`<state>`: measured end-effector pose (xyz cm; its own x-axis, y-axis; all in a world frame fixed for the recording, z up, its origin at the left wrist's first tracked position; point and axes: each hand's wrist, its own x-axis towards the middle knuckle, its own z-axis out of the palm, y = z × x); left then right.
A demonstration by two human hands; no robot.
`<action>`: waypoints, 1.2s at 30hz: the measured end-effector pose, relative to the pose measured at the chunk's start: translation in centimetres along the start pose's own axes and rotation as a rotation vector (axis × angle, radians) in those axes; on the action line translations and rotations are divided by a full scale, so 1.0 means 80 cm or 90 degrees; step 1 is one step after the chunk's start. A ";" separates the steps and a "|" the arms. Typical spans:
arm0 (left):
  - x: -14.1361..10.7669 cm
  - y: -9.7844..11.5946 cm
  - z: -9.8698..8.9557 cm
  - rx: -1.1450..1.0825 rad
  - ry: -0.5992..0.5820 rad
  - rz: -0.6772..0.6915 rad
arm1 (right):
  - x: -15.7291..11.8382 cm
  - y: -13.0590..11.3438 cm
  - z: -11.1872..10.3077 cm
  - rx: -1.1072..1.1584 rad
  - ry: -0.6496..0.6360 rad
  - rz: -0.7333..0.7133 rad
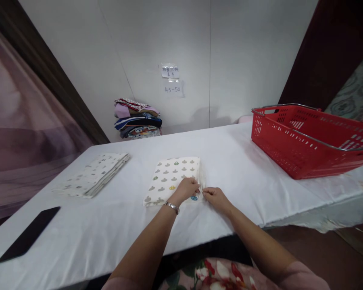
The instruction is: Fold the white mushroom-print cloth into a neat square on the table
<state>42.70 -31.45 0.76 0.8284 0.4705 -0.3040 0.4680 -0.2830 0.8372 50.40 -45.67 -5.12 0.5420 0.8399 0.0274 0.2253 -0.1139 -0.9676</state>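
Note:
A white cloth [166,177] printed with grey, green, yellow and blue mushroom shapes lies folded in a rectangle on the table in front of me. My left hand [187,188] rests over its right part, fingers curled closed at the layered right edge. From the right, my right hand [217,198] pinches that same edge near its front corner, thumb and fingertips pressed together. Both hands are close to each other. Farther left lies a second folded white cloth [93,175] with small grey prints, out of reach of either hand.
A red plastic basket [278,151] with metal handles stands at the right. A flat black rectangular object [29,233] lies at the left front of the white-covered table [115,229]. Behind the table is a pile of folded fabrics [137,121]. Paper signs [172,89] hang on the wall.

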 end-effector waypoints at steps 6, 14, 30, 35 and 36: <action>0.003 -0.009 0.004 0.005 0.015 0.027 | -0.008 -0.003 -0.001 -0.052 -0.045 -0.037; -0.014 -0.013 -0.028 0.127 0.196 0.122 | -0.013 0.007 0.002 0.021 0.026 -0.059; -0.032 -0.105 -0.104 0.510 0.368 -0.016 | -0.019 0.006 0.000 -0.124 -0.002 -0.061; -0.033 -0.102 -0.109 0.487 0.353 -0.020 | -0.022 -0.001 0.001 -0.216 -0.012 -0.072; -0.033 -0.102 -0.110 0.484 0.350 -0.020 | -0.023 -0.003 0.002 -0.236 -0.013 -0.081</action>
<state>34.02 -23.05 -1.28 0.6406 0.7616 0.0982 0.7244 -0.6418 0.2518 49.25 -47.11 -4.98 0.4763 0.8693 0.1323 0.5688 -0.1899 -0.8002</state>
